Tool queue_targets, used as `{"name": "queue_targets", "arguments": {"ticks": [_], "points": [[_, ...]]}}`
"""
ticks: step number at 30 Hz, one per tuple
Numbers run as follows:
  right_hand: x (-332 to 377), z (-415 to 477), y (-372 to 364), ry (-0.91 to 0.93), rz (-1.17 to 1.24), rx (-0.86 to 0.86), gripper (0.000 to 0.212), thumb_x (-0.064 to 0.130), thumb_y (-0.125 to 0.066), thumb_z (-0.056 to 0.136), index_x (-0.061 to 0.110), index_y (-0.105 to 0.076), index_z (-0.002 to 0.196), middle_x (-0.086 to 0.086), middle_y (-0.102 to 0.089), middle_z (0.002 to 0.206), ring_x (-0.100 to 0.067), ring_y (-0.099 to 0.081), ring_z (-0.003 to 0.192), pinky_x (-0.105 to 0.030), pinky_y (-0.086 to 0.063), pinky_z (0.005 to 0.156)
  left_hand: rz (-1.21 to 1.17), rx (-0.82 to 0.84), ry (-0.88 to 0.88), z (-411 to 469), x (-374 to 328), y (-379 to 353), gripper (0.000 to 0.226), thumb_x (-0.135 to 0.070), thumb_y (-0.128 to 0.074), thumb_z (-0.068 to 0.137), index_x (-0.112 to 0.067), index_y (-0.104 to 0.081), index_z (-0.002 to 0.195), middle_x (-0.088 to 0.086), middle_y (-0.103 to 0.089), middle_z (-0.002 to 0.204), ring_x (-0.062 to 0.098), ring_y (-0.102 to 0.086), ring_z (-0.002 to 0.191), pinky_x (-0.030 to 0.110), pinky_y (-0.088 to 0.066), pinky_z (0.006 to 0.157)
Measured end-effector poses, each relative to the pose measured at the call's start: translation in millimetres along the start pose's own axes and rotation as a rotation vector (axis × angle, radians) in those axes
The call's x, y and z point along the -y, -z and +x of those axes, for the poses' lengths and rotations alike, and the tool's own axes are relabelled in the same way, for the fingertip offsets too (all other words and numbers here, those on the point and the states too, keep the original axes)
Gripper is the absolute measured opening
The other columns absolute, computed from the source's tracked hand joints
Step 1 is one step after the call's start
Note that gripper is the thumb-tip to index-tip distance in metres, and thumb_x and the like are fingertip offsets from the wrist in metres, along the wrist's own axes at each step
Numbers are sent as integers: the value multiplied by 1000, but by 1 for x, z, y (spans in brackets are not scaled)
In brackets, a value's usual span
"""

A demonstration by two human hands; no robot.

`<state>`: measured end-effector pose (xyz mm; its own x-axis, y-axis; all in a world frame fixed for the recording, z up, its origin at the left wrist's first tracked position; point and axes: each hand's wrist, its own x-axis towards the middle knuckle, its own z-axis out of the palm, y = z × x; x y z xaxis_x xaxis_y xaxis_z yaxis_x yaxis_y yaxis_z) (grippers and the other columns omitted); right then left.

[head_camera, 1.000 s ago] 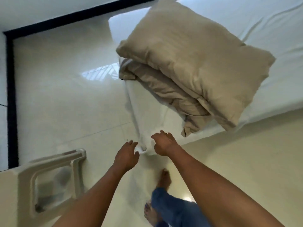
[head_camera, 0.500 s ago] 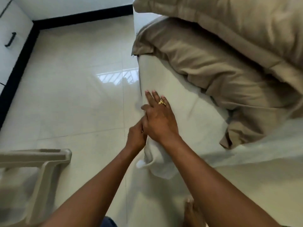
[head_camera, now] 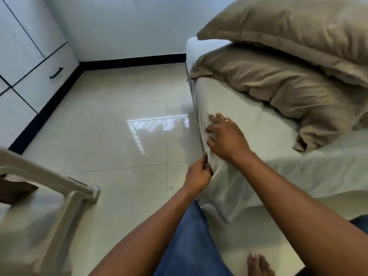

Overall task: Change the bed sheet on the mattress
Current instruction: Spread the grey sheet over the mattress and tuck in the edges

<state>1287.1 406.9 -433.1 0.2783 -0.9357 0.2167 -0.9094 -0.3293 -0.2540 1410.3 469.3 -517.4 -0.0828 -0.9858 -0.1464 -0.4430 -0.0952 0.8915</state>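
Note:
A white bed sheet (head_camera: 249, 126) covers the mattress (head_camera: 192, 54) on the right; its near corner hangs loose down the side. My left hand (head_camera: 198, 174) pinches the sheet's edge at the mattress corner, fingers closed on the cloth. Just above it, my right hand (head_camera: 225, 138), with a ring on one finger, lies spread and pressed flat on the sheet at the mattress edge. Two beige pillows (head_camera: 288, 62) are stacked on the bed beyond my hands.
A glossy tiled floor (head_camera: 119, 126) stretches to the left of the bed. A beige plastic chair (head_camera: 59, 194) stands at the lower left. White cabinets (head_camera: 29, 56) with a black handle line the left wall. My jeans-clad leg (head_camera: 191, 242) and bare foot (head_camera: 258, 263) are below.
My view has lifted and pulled back from the bed corner. My right hand has slid further up along the mattress edge, while my left hand stays gripping the sheet below it.

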Motion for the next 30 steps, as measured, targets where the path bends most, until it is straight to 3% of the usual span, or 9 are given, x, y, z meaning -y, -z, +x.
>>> {"name": "queue_targets", "arguments": {"ticks": [4,7,12,16,18,20,22,27,30], "points": [[3,-14,-3,29,24,8,28,16,-63,86,16,-78,109,0,-52,153,-24,-33,150,-37,-26,121,55,28,-30,-10,8,11,26,-19,-54,92,-28,-74,105,0,-77,100,16,-69,94,33,-53,78],[3,-9,-3,5,106,-39,26,14,-61,87,17,-79,106,3,-56,148,-20,-35,149,-37,-31,121,-68,92,70,-10,11,22,34,-17,-59,84,-32,-78,108,-11,-77,99,5,-69,94,29,-57,83],[6,-15,-3,19,92,-47,25,11,-59,89,17,-79,104,-1,-60,144,-23,-40,147,-39,-28,123,-235,39,193,0,17,31,33,-4,-58,92,-17,-74,118,-1,-77,100,13,-72,94,32,-59,89],[38,-81,-4,180,-17,-118,22,7,-69,75,11,-78,95,-11,-72,115,-32,-65,111,-46,-46,106,-417,28,223,4,13,34,28,2,-51,97,-7,-72,114,12,-76,103,22,-73,88,28,-59,72],[46,-128,-12,176,28,-115,17,12,-65,80,15,-76,92,-2,-74,102,-22,-66,90,-39,-53,92,-492,99,272,8,6,30,26,-10,-49,102,-1,-69,115,19,-74,106,23,-70,85,29,-58,70],[41,-156,-20,56,108,-143,12,16,-60,84,16,-72,84,2,-71,85,-19,-63,73,-39,-54,69,-603,167,337,11,2,27,41,-30,-44,107,3,-65,120,23,-71,110,27,-68,90,36,-58,77],[31,-169,-27,-60,116,-191,14,18,-57,85,16,-70,81,2,-68,78,-18,-61,65,-38,-52,59,-712,226,365,9,-5,22,57,-49,-36,107,-2,-62,125,17,-72,108,27,-67,95,37,-56,84],[25,-178,-41,-294,159,-245,28,15,-54,82,11,-72,103,-4,-68,99,-22,-63,83,-35,-55,73,-874,288,347,4,-32,16,86,-76,-35,94,-5,-56,138,2,-73,74,13,-70,64,23,-54,58],[25,-176,-52,-341,166,-226,34,16,-51,80,10,-70,108,-7,-67,101,-26,-63,87,-39,-55,75,-999,297,406,-9,-18,16,102,-85,-36,85,-1,-52,141,12,-75,97,25,-72,87,35,-58,81]]}}
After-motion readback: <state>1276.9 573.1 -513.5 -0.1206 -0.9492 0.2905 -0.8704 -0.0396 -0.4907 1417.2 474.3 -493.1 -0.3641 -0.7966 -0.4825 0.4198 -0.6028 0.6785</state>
